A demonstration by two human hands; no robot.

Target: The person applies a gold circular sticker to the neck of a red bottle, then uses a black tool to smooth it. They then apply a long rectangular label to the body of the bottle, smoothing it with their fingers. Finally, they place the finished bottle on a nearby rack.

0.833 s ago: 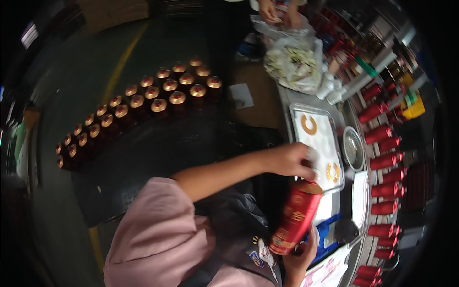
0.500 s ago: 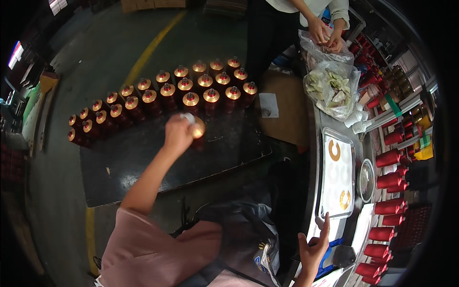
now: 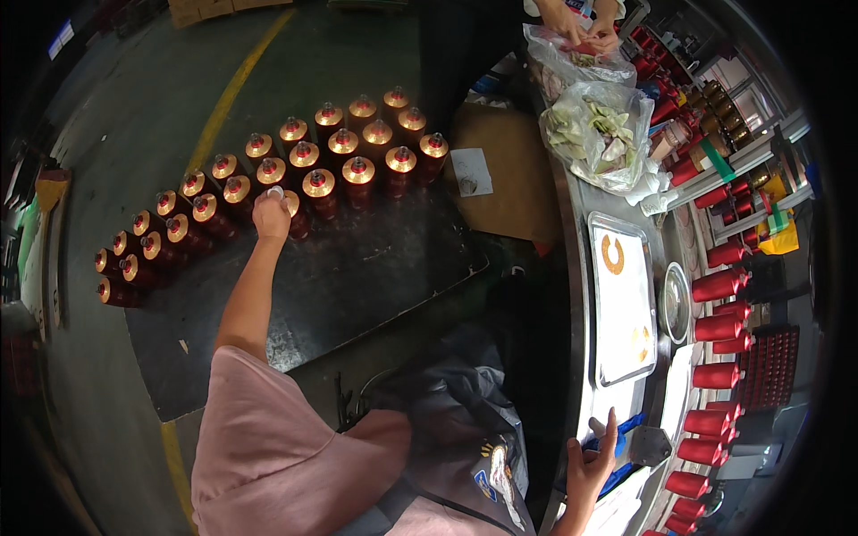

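My left hand is closed round the top of a dark red bottle with a gold shoulder, at the front row of similar bottles on a black table. Something white shows at its fingertips. The hand hides the bottle's neck. My right hand is raised with fingers apart and the index finger extended, holding nothing. It is nearest to a blue tool-like object and a dark hexagonal piece. Beyond it lies a metal tray with a white sheet bearing gold C-shaped pieces.
A round glass bowl stands beside the tray. Plastic bags of leafy pieces lie farther up the bench, where another person's hands work. Red bottles line the right side. A brown board with a paper stands between table and bench.
My left hand has brought the bottle from apart in front of the group to the front row, moving left. My right hand stays raised with its fingers apart. The view has shifted.
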